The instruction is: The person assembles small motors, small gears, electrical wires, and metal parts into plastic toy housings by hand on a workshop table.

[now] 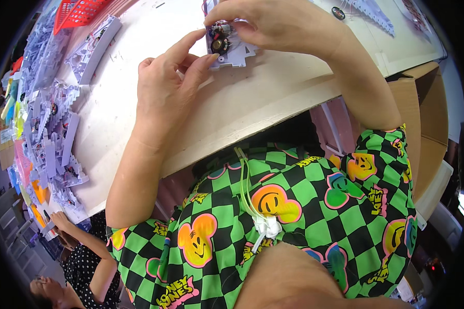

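A pale lavender plastic housing (pixel 238 55) with stepped edges lies at the table's near edge. Inside it sit a small round black speaker (pixel 219 45) and thin wires. My left hand (pixel 165 92) grips the housing's left side between thumb and index finger, close to the speaker. From the right, my right hand (pixel 283 26) curls over the upper part, its fingers closed around that end of the housing. Those fingers cover part of the wiring, and the housing's top end runs out of the picture.
Many similar housings (pixel 51 123) are heaped along the table's left side, below a red basket (pixel 80 13). Toward the right lie a loose speaker (pixel 338 13) and a toothed lavender part (pixel 374 15). A cardboard box (pixel 428 113) stands at right. Another person (pixel 90 268) works at lower left.
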